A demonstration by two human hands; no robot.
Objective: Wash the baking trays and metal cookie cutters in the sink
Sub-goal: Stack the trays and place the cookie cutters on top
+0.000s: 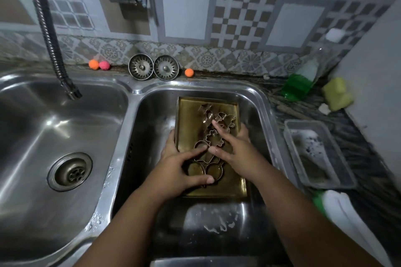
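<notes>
A brass-coloured baking tray (191, 110) lies in the right basin of the steel sink (263, 102). Several metal cookie cutters (214, 115) are piled on it, shaped ones at the far end and round rings (214, 171) at the near end. My left hand (182, 169) grips the tray's left edge, with its thumb and fingers over the round cutters. My right hand (234, 149) holds the tray's right side, its fingers spread across the shaped cutters in the middle.
The left basin (54, 128) has an open drain and a flexible tap hose (50, 34) hanging over it. Two strainer plugs (154, 67) and small coloured balls line the back ledge. On the right counter are a grey soapy container (316, 149), a green bottle (297, 86) and a yellow sponge (336, 93).
</notes>
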